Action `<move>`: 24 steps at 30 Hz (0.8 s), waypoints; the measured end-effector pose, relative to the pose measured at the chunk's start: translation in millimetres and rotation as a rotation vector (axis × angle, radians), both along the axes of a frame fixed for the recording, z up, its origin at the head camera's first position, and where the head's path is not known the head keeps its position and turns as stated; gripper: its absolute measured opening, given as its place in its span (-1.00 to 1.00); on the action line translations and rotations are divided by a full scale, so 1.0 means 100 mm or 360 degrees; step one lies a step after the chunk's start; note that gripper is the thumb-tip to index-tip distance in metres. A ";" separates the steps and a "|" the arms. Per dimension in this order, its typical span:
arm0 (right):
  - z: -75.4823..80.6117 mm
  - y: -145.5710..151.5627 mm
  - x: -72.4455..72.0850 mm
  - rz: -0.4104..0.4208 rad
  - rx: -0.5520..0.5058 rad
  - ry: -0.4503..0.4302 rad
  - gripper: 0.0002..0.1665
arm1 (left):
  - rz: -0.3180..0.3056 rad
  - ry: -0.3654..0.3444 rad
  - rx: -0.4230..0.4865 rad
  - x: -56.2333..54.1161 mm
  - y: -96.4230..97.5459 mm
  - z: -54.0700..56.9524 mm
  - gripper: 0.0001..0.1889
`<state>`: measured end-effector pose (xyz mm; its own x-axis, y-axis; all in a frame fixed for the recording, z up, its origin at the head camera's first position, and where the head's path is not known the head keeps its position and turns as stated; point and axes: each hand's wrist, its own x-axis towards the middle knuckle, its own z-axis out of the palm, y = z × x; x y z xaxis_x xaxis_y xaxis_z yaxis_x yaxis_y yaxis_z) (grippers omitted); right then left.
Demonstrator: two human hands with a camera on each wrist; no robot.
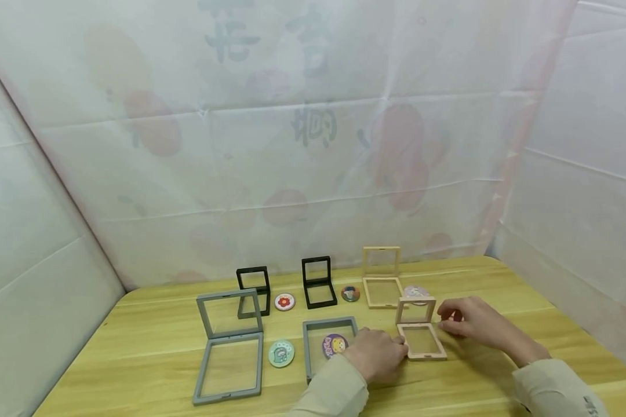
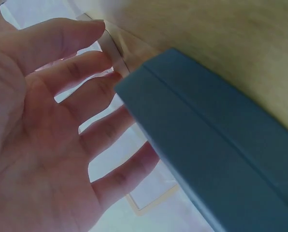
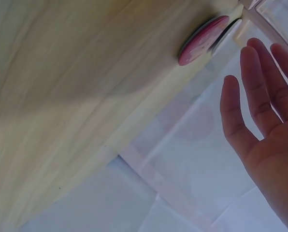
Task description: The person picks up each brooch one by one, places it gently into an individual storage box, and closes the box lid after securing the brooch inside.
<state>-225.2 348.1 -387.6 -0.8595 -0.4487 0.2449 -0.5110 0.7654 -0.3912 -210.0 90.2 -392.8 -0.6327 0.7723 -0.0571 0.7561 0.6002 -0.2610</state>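
My left hand [image 1: 378, 353] is at the lower left corner of a small pink hinged display frame [image 1: 428, 357], fingertips right at its edge. In the left wrist view the fingers are loosely bent and grip nothing, beside a thick grey display frame [image 2: 207, 130]. That grey frame lies left of the hand in the head view, with a purple round badge [image 1: 335, 345] over its clear middle. To the right of the pink frame, my right hand [image 1: 475, 324] hovers with relaxed fingers over a red-pink round badge [image 3: 204, 41], partly hidden in the head view. The pink frame's lid stands upright.
A larger grey frame [image 1: 258, 365] stands opened at the left, beside a green badge [image 1: 281, 353]. Behind are two black frames [image 1: 320, 305], a beige frame [image 1: 365, 292], and red-flower [image 1: 284, 302], dark [image 1: 350, 293] and pale [image 1: 416, 291] badges. A white curtain [image 1: 313, 174] encloses the table.
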 end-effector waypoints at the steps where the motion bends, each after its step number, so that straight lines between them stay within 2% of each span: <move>1: 0.00 0.01 0.00 -0.0013 0.0003 -0.0006 -0.88 | -0.0002 0.0001 -0.0001 0.00 0.00 0.00 -0.64; 9: 0.01 0.11 0.00 -0.0222 0.0119 0.0051 -0.82 | 0.0003 -0.0028 0.0022 0.00 -0.01 -0.01 -0.64; 13: 0.01 0.16 -0.01 -0.0254 0.0155 0.0076 -0.78 | 0.0012 -0.0019 0.0027 0.01 0.00 0.00 -0.65; 24: -0.07 0.18 -0.04 -0.0304 0.0133 -0.0148 -0.65 | 0.0010 -0.0069 0.0047 0.00 0.01 0.00 -0.64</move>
<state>-229.1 366.5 -394.3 -0.9479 -0.2910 0.1295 -0.3184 0.8766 -0.3608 -209.6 91.1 -393.3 -0.6350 0.7700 -0.0618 0.7625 0.6119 -0.2102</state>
